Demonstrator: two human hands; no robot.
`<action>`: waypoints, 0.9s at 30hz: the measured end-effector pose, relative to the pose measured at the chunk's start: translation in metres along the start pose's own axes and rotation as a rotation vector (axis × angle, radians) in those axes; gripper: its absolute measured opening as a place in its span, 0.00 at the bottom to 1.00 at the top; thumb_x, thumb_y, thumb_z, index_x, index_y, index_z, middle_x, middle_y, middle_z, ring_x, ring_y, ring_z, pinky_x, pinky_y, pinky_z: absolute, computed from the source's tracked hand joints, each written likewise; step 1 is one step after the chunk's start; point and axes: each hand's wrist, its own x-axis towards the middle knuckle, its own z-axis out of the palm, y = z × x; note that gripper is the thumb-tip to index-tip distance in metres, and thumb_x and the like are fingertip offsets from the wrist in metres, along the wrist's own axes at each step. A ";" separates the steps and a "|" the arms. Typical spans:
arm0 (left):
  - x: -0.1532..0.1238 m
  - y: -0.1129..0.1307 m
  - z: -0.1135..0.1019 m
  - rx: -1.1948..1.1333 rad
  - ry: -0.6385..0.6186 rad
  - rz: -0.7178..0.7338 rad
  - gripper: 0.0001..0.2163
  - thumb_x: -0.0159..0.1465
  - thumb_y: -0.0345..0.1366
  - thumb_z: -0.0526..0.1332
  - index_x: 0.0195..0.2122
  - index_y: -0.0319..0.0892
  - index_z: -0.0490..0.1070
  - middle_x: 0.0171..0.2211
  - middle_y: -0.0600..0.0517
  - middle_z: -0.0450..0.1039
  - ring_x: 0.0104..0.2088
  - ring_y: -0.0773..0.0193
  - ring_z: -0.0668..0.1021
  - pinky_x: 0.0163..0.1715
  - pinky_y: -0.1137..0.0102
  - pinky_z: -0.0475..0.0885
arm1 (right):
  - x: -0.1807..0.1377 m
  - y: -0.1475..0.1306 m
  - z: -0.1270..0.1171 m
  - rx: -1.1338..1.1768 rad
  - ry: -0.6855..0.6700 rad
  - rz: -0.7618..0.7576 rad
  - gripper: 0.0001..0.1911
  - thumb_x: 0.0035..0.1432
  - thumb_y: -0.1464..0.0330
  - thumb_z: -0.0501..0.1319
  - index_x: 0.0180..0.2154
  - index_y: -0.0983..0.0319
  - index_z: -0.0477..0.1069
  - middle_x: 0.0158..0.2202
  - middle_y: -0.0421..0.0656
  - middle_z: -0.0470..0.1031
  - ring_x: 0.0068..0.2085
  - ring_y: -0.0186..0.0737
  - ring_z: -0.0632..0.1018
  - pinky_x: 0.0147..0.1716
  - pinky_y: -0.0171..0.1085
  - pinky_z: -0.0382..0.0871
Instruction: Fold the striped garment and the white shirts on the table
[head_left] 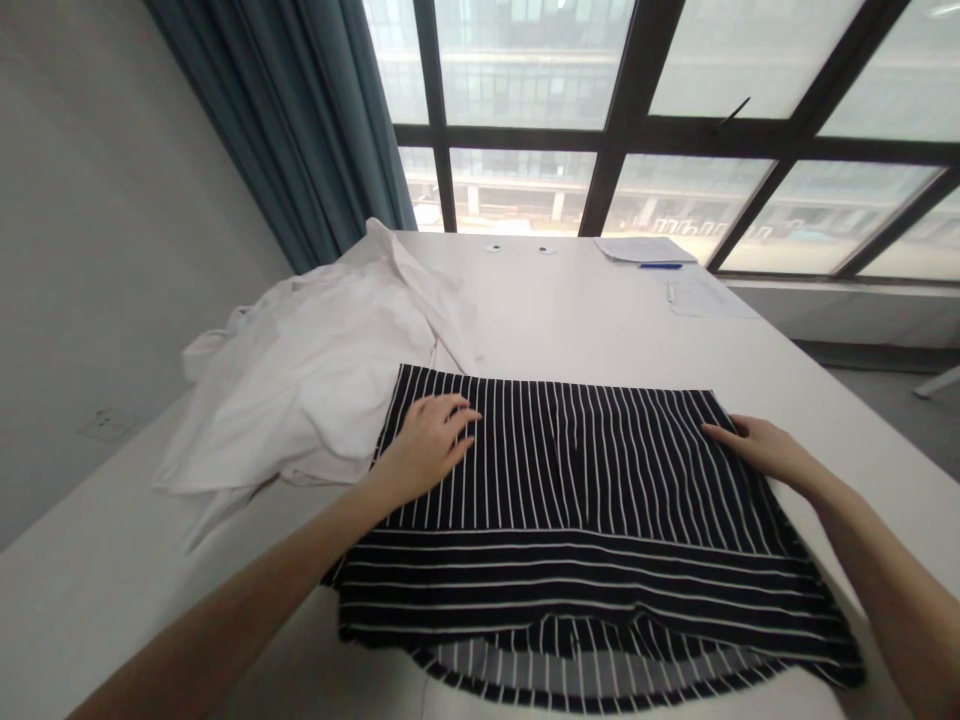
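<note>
A black garment with white stripes (600,470) lies spread on the white table in front of me. Its upper panel has lengthwise stripes, and a wide band nearer me has crosswise ones. Along the near edge an opening shows a greyish inside. My left hand (431,445) rests on the garment's upper left part, fingers apart and slightly bent. At the upper right side edge is my right hand (757,445), its thumb over the cloth and its other fingers partly hidden at the edge.
White crumpled cloth (322,370) is heaped on the table's left, touching or close to the garment's corner. Papers (645,250) and a blue pen (660,266) lie at the far right. Two small white items (547,250) sit at the back. A blue curtain (300,120) hangs beside the window.
</note>
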 end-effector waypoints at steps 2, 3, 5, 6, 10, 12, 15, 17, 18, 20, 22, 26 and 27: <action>-0.024 0.023 0.003 -0.052 -0.101 0.155 0.17 0.68 0.37 0.56 0.58 0.47 0.65 0.60 0.45 0.65 0.63 0.52 0.64 0.63 0.51 0.54 | -0.022 -0.007 -0.007 -0.003 -0.090 0.076 0.21 0.57 0.53 0.59 0.19 0.57 0.65 0.20 0.48 0.75 0.22 0.46 0.76 0.24 0.42 0.67; -0.034 0.030 0.005 -0.067 -0.148 0.204 0.19 0.68 0.38 0.57 0.60 0.48 0.63 0.63 0.46 0.62 0.64 0.51 0.62 0.63 0.50 0.53 | -0.033 -0.011 -0.010 -0.001 -0.122 0.112 0.21 0.57 0.52 0.59 0.18 0.56 0.64 0.21 0.49 0.74 0.23 0.48 0.76 0.25 0.43 0.68; -0.052 0.038 0.006 -0.071 -0.221 0.244 0.22 0.69 0.40 0.57 0.63 0.50 0.59 0.66 0.46 0.58 0.66 0.51 0.60 0.63 0.50 0.54 | -0.055 -0.018 -0.013 0.039 -0.166 0.157 0.19 0.56 0.52 0.60 0.19 0.54 0.64 0.23 0.50 0.75 0.26 0.50 0.77 0.28 0.46 0.70; -0.058 0.038 0.007 -0.066 -0.243 0.245 0.23 0.69 0.41 0.57 0.64 0.50 0.58 0.67 0.46 0.56 0.67 0.50 0.59 0.63 0.50 0.54 | -0.064 -0.020 -0.014 0.079 -0.178 0.175 0.17 0.55 0.52 0.60 0.22 0.54 0.66 0.25 0.52 0.77 0.28 0.52 0.78 0.30 0.47 0.71; -0.065 0.032 0.009 -0.027 -0.264 0.232 0.26 0.69 0.43 0.57 0.67 0.52 0.53 0.69 0.47 0.51 0.68 0.49 0.57 0.64 0.49 0.54 | -0.089 -0.018 -0.007 0.183 -0.139 0.215 0.16 0.52 0.50 0.58 0.34 0.55 0.69 0.37 0.53 0.80 0.39 0.60 0.80 0.40 0.52 0.73; -0.065 0.033 0.011 -0.009 -0.268 0.225 0.26 0.69 0.43 0.56 0.67 0.53 0.52 0.69 0.47 0.51 0.68 0.48 0.57 0.63 0.48 0.54 | -0.095 -0.013 0.000 0.144 -0.100 0.187 0.19 0.51 0.48 0.55 0.36 0.55 0.66 0.38 0.52 0.80 0.41 0.62 0.80 0.40 0.52 0.73; -0.064 0.042 0.012 -0.004 -0.274 0.222 0.25 0.70 0.42 0.55 0.67 0.53 0.52 0.69 0.46 0.50 0.68 0.47 0.56 0.63 0.47 0.54 | -0.095 -0.002 0.007 -0.002 -0.061 0.182 0.19 0.54 0.49 0.48 0.37 0.55 0.59 0.33 0.50 0.78 0.38 0.63 0.80 0.37 0.50 0.72; -0.065 0.051 0.011 -0.027 -0.268 0.253 0.26 0.70 0.43 0.55 0.68 0.53 0.52 0.69 0.47 0.50 0.68 0.48 0.56 0.63 0.47 0.53 | -0.092 0.006 0.008 -0.113 -0.036 0.215 0.18 0.56 0.49 0.43 0.37 0.56 0.56 0.29 0.49 0.76 0.35 0.63 0.79 0.34 0.49 0.70; -0.065 0.056 0.011 -0.043 -0.264 0.275 0.26 0.70 0.44 0.55 0.68 0.53 0.51 0.70 0.47 0.49 0.68 0.48 0.56 0.64 0.48 0.52 | -0.090 0.011 0.007 -0.157 -0.026 0.236 0.19 0.56 0.49 0.42 0.37 0.56 0.55 0.28 0.49 0.75 0.35 0.64 0.79 0.33 0.49 0.70; -0.066 0.063 0.010 -0.073 -0.261 0.309 0.27 0.70 0.44 0.55 0.68 0.53 0.50 0.70 0.48 0.48 0.68 0.50 0.56 0.65 0.49 0.51 | -0.087 0.021 0.004 -0.216 -0.007 0.296 0.21 0.55 0.47 0.41 0.37 0.56 0.54 0.28 0.50 0.75 0.35 0.65 0.79 0.33 0.49 0.70; -0.068 0.064 0.009 -0.081 -0.269 0.313 0.27 0.70 0.44 0.55 0.68 0.53 0.50 0.70 0.49 0.49 0.68 0.51 0.56 0.65 0.50 0.52 | -0.087 0.031 0.000 -0.231 -0.009 0.370 0.24 0.52 0.44 0.42 0.36 0.56 0.56 0.29 0.52 0.76 0.35 0.65 0.79 0.34 0.49 0.71; -0.073 0.047 0.009 -0.034 -0.264 0.252 0.28 0.69 0.45 0.56 0.68 0.54 0.49 0.70 0.49 0.49 0.68 0.51 0.55 0.65 0.50 0.51 | -0.097 0.052 -0.009 -0.212 -0.048 0.399 0.30 0.43 0.39 0.46 0.35 0.56 0.65 0.36 0.54 0.81 0.38 0.62 0.81 0.37 0.48 0.75; -0.075 0.041 0.008 -0.018 -0.255 0.231 0.28 0.69 0.45 0.56 0.68 0.54 0.49 0.70 0.49 0.49 0.68 0.51 0.55 0.65 0.49 0.51 | -0.101 0.056 -0.010 -0.231 -0.028 0.379 0.31 0.41 0.39 0.47 0.34 0.56 0.67 0.37 0.53 0.82 0.37 0.60 0.82 0.36 0.47 0.76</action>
